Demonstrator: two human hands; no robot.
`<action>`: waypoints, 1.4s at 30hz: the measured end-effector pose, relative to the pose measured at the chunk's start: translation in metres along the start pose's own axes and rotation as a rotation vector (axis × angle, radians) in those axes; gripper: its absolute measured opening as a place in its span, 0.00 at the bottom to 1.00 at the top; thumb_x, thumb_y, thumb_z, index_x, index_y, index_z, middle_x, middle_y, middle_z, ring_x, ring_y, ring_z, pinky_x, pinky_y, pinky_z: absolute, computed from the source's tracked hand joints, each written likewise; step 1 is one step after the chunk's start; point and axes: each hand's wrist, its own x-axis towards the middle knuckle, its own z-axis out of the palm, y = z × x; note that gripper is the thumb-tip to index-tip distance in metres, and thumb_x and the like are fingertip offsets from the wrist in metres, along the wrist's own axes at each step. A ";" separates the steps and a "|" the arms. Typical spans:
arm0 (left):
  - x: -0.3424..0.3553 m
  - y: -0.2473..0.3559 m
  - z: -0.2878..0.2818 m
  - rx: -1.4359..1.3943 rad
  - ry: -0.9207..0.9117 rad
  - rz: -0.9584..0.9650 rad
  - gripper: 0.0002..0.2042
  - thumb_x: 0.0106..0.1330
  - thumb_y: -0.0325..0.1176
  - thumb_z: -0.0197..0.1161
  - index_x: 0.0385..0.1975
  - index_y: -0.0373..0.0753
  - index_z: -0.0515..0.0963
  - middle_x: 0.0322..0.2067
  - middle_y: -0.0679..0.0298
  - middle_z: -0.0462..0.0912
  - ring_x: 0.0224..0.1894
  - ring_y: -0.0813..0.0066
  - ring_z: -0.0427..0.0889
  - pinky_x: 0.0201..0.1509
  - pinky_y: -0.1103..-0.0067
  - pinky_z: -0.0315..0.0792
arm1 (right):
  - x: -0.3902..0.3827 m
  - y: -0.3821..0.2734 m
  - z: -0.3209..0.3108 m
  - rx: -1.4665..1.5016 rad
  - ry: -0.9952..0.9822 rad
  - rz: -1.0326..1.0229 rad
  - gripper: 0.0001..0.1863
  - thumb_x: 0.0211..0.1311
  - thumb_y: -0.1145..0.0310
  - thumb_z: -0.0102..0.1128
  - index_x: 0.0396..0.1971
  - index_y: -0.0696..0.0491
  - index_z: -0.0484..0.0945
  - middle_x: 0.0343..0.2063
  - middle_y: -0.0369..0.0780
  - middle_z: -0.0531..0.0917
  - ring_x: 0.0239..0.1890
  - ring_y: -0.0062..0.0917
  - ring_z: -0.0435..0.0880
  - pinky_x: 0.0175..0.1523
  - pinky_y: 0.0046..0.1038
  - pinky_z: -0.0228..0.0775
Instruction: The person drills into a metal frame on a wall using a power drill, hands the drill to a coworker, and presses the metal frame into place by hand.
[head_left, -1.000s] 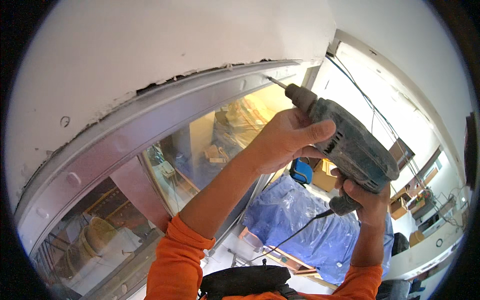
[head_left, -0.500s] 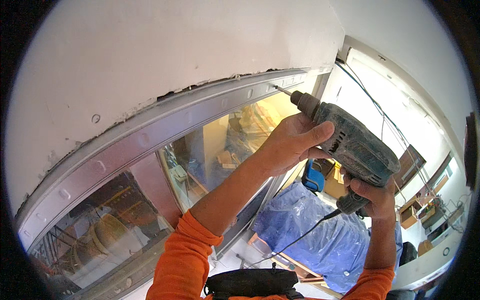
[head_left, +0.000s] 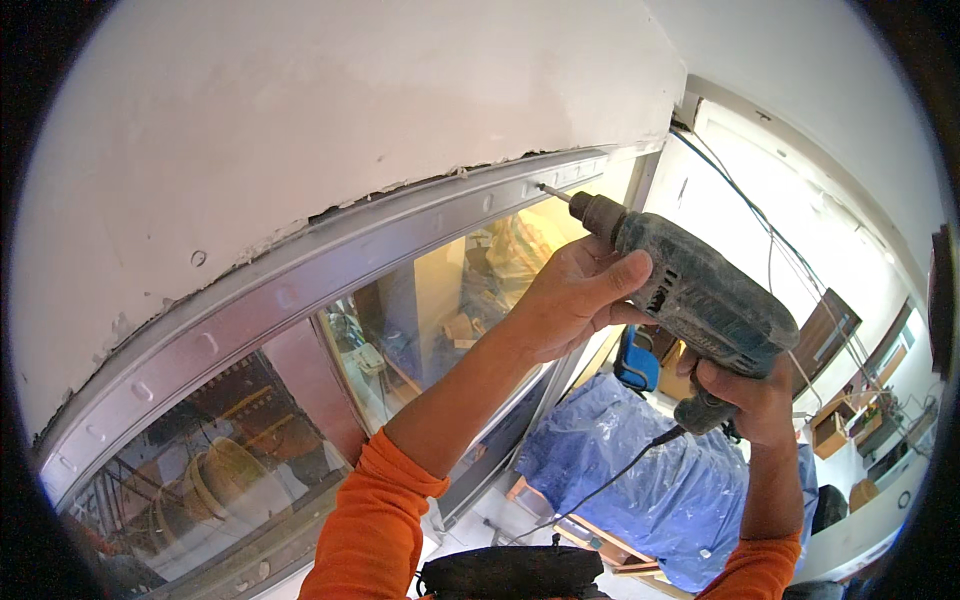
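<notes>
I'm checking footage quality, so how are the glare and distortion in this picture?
Head view: the wall behind the drill looks washed out; head view: the metal beam bows and the corners are black; head view: glints on the blue plastic sheet, drill fairly sharp.

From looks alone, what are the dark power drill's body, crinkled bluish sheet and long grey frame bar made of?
Dusty dark power drill: body probably matt moulded plastic, given its vent slots.
Crinkled bluish sheet: likely thin plastic film, glossy along creases.
Long grey frame bar: probably metal, by its crisp edges and soft sheen; coating unclear.
</notes>
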 end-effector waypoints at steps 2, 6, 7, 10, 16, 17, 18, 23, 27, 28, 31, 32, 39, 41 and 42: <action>0.000 0.001 0.000 -0.022 -0.009 0.009 0.27 0.69 0.45 0.66 0.60 0.32 0.69 0.54 0.56 0.79 0.56 0.67 0.82 0.58 0.70 0.82 | 0.000 -0.009 0.000 0.006 -0.031 -0.020 0.24 0.52 0.73 0.71 0.50 0.62 0.77 0.34 0.44 0.87 0.37 0.29 0.86 0.43 0.31 0.78; 0.000 0.001 -0.002 -0.079 -0.054 0.029 0.25 0.72 0.42 0.63 0.60 0.32 0.68 0.54 0.55 0.79 0.57 0.66 0.82 0.60 0.69 0.82 | -0.002 -0.016 -0.002 -0.044 -0.010 0.105 0.25 0.50 0.77 0.76 0.50 0.59 0.79 0.43 0.40 0.87 0.44 0.23 0.85 0.50 0.27 0.77; 0.000 0.001 -0.001 -0.099 -0.071 0.051 0.24 0.72 0.42 0.63 0.60 0.32 0.68 0.54 0.55 0.79 0.57 0.65 0.81 0.60 0.69 0.81 | -0.004 -0.017 -0.001 -0.126 0.044 0.075 0.26 0.49 0.77 0.77 0.51 0.59 0.79 0.44 0.40 0.87 0.45 0.23 0.85 0.51 0.27 0.77; -0.001 -0.002 -0.006 -0.071 -0.086 0.060 0.26 0.73 0.43 0.60 0.63 0.32 0.64 0.58 0.52 0.77 0.60 0.60 0.80 0.64 0.63 0.78 | -0.005 -0.024 0.004 -0.202 0.074 -0.024 0.30 0.49 0.78 0.76 0.55 0.59 0.76 0.45 0.40 0.86 0.46 0.22 0.84 0.52 0.27 0.76; -0.001 -0.001 -0.001 -0.130 -0.133 0.092 0.29 0.73 0.43 0.60 0.66 0.32 0.61 0.59 0.52 0.76 0.62 0.61 0.78 0.67 0.65 0.75 | -0.002 -0.038 0.008 -0.335 0.051 -0.064 0.36 0.48 0.80 0.73 0.61 0.59 0.72 0.47 0.42 0.85 0.47 0.22 0.83 0.53 0.26 0.75; -0.002 -0.001 -0.001 -0.130 -0.132 0.095 0.29 0.73 0.43 0.60 0.66 0.32 0.61 0.59 0.52 0.76 0.62 0.61 0.78 0.67 0.65 0.75 | -0.002 -0.039 0.009 -0.348 0.045 -0.065 0.36 0.47 0.80 0.73 0.61 0.59 0.72 0.47 0.42 0.85 0.47 0.21 0.83 0.53 0.26 0.75; -0.003 0.000 -0.003 -0.151 -0.133 0.086 0.26 0.73 0.41 0.61 0.63 0.32 0.64 0.58 0.54 0.77 0.61 0.63 0.79 0.66 0.66 0.76 | -0.003 -0.039 0.010 -0.327 0.049 -0.043 0.36 0.47 0.80 0.72 0.61 0.60 0.72 0.47 0.42 0.85 0.47 0.21 0.83 0.53 0.26 0.75; -0.003 0.002 -0.002 -0.177 -0.123 0.068 0.24 0.72 0.38 0.63 0.61 0.32 0.66 0.56 0.55 0.78 0.60 0.65 0.79 0.65 0.68 0.77 | -0.001 -0.033 0.009 -0.365 0.059 -0.102 0.36 0.46 0.81 0.71 0.61 0.60 0.72 0.47 0.42 0.85 0.47 0.22 0.83 0.53 0.26 0.75; 0.000 -0.001 -0.005 -0.172 -0.116 0.089 0.22 0.73 0.38 0.62 0.61 0.33 0.68 0.56 0.57 0.78 0.58 0.66 0.81 0.62 0.70 0.79 | -0.001 -0.032 0.006 -0.354 0.064 -0.071 0.37 0.45 0.80 0.73 0.61 0.60 0.72 0.47 0.42 0.85 0.47 0.23 0.83 0.53 0.27 0.75; 0.000 -0.001 -0.006 -0.181 -0.114 0.102 0.22 0.73 0.37 0.62 0.60 0.34 0.68 0.55 0.57 0.78 0.57 0.66 0.81 0.61 0.71 0.80 | 0.000 -0.031 0.006 -0.334 0.064 -0.092 0.38 0.45 0.79 0.73 0.61 0.60 0.71 0.47 0.42 0.85 0.47 0.24 0.83 0.54 0.27 0.75; 0.001 -0.002 -0.011 -0.153 -0.117 0.091 0.20 0.74 0.37 0.61 0.60 0.34 0.69 0.55 0.58 0.78 0.57 0.66 0.81 0.61 0.71 0.80 | 0.000 -0.026 0.000 -0.376 0.053 -0.103 0.38 0.45 0.79 0.74 0.61 0.60 0.71 0.48 0.42 0.85 0.47 0.24 0.83 0.54 0.28 0.74; 0.000 -0.002 -0.010 -0.153 -0.117 0.091 0.20 0.74 0.37 0.61 0.60 0.34 0.69 0.55 0.58 0.78 0.57 0.66 0.81 0.61 0.71 0.80 | 0.000 -0.026 -0.001 -0.391 0.050 -0.105 0.38 0.45 0.78 0.74 0.61 0.60 0.71 0.48 0.42 0.85 0.47 0.24 0.83 0.54 0.28 0.74; -0.001 0.000 -0.003 -0.132 -0.096 0.093 0.22 0.73 0.39 0.62 0.61 0.34 0.68 0.54 0.58 0.79 0.57 0.68 0.82 0.59 0.73 0.81 | -0.001 -0.016 -0.003 -0.293 0.068 -0.162 0.23 0.50 0.75 0.77 0.48 0.57 0.79 0.39 0.39 0.87 0.40 0.22 0.84 0.46 0.27 0.77; -0.001 0.000 -0.003 -0.134 -0.092 0.098 0.22 0.73 0.39 0.62 0.61 0.34 0.68 0.54 0.58 0.79 0.56 0.69 0.82 0.58 0.73 0.82 | -0.001 -0.015 -0.003 -0.285 0.065 -0.137 0.24 0.50 0.75 0.77 0.48 0.56 0.79 0.39 0.38 0.87 0.40 0.22 0.84 0.45 0.27 0.77; -0.001 0.000 -0.004 -0.125 -0.087 0.098 0.22 0.73 0.39 0.62 0.60 0.34 0.68 0.54 0.58 0.79 0.56 0.69 0.82 0.58 0.74 0.82 | -0.001 -0.015 -0.002 -0.296 0.077 -0.144 0.24 0.50 0.75 0.77 0.48 0.57 0.79 0.39 0.38 0.87 0.39 0.22 0.84 0.45 0.28 0.77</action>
